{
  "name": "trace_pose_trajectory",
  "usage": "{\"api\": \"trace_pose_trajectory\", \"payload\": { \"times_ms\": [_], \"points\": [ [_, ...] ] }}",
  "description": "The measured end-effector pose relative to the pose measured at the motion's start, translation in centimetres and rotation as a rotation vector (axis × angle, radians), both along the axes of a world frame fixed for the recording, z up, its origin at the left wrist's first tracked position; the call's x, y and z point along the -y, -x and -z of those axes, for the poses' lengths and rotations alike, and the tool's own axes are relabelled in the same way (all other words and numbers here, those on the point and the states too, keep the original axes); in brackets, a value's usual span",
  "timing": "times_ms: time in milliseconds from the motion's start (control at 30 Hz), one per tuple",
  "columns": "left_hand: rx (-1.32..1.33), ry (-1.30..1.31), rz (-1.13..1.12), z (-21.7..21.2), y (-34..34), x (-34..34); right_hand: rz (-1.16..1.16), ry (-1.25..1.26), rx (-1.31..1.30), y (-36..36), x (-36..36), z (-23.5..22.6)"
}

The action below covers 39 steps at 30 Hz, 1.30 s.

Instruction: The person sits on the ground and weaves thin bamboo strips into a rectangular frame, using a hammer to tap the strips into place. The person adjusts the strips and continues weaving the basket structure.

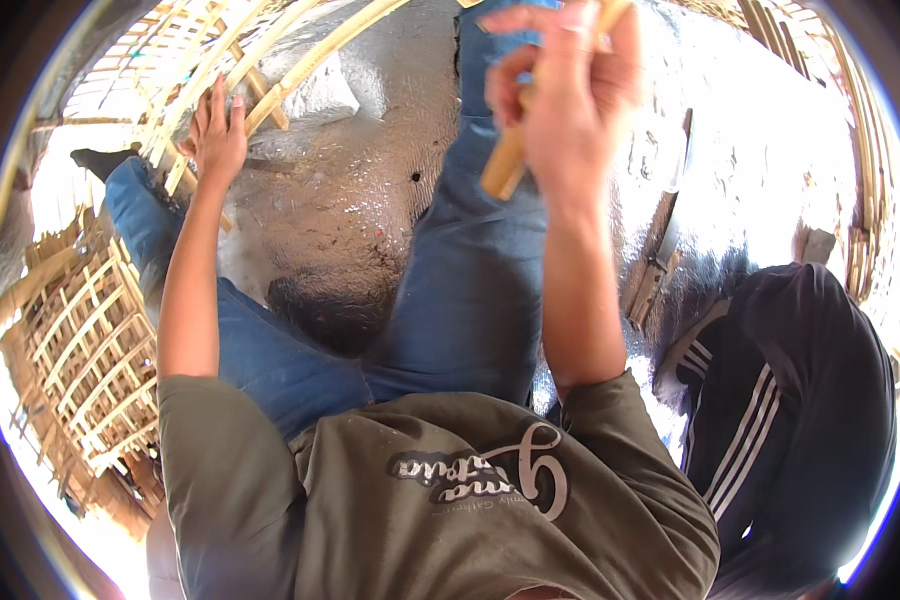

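My left hand (218,138) is at the upper left, its fingers stretched out and resting against light bamboo strips (315,62) that form a ribbed frame. In the upper middle my right hand (575,120) is closed around a yellowish wooden stick (505,172), raised above my right leg. The stick's blunt lower end shows below my fist, while its upper part is blurred and runs up to the picture's edge. Between my spread legs in blue jeans (480,250) lies a shiny, wrinkled floor sheet (340,190).
A long knife (660,255) with a wooden handle lies on the sheet right of my leg. Another person's dark striped trouser leg (810,390) is close at the right. Woven bamboo lattice (90,350) stands at the left, and more bamboo strips (860,150) line the far right.
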<state>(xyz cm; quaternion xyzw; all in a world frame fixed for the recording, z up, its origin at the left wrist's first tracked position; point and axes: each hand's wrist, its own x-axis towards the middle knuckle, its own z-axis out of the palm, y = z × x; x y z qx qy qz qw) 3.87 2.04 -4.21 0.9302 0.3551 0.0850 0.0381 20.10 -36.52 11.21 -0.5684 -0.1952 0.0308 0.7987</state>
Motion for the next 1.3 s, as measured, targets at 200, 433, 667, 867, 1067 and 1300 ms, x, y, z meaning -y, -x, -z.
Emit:
{"api": "trace_pose_trajectory", "payload": {
  "times_ms": [200, 433, 667, 867, 1067, 1300],
  "points": [
    [0.025, 0.017, 0.014, -0.1, -0.3, 0.9, 0.259, 0.577, -0.019, -0.3, 8.6, -1.5],
    [0.045, 0.005, 0.010, -0.1, 0.0, 1.7, 0.343, 1.454, -0.025, 5.1, 15.5, 4.8],
    [0.030, -0.047, 0.008, 0.1, -0.4, 1.5, 0.283, 1.700, -0.035, 10.0, 16.0, 10.7],
    [0.049, -0.062, 0.015, 0.4, -0.1, 1.7, 0.058, 1.930, 0.155, 9.6, 15.4, 8.7],
    [0.064, -0.062, -0.001, 0.2, -0.1, 1.7, 0.027, 2.023, -0.046, 3.1, 16.7, 6.0],
    [0.045, -0.067, -0.007, 0.7, -0.4, 1.6, 0.336, 2.008, 0.205, -8.4, 21.9, 10.0]
  ]
}}
